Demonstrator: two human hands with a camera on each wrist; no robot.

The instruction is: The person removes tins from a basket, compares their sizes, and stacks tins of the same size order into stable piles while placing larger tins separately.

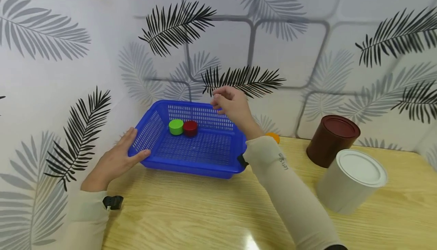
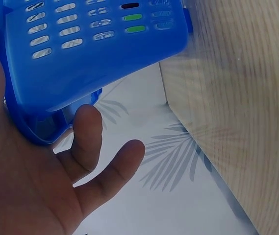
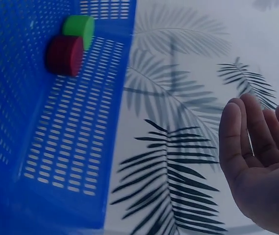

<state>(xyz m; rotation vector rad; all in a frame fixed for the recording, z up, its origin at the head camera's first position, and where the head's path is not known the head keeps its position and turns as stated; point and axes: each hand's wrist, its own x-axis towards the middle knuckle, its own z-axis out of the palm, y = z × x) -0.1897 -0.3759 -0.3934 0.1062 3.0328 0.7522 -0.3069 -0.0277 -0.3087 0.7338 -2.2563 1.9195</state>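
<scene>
A blue plastic basket (image 1: 191,172) stands on the table. Inside, along its back wall, a light green round piece (image 1: 176,127) and a dark red one (image 1: 190,128) sit side by side. My left hand (image 1: 117,159) rests against the basket's left front corner, thumb and fingers spread; in the left wrist view the rim lies along the palm and two fingers (image 2: 111,171) are loosely bent. Above the basket's back right part hovers my right hand (image 1: 233,107). Its fingers (image 3: 231,132) are loosely curled with nothing between them, apart from the basket.
To the right stand a brown can (image 1: 331,142) with a dark red lid and a white can (image 1: 351,181) in front of it. An orange round thing (image 1: 274,137) shows partly behind my right forearm. A leaf-patterned wall covering (image 1: 290,60) rises behind the table (image 1: 191,212).
</scene>
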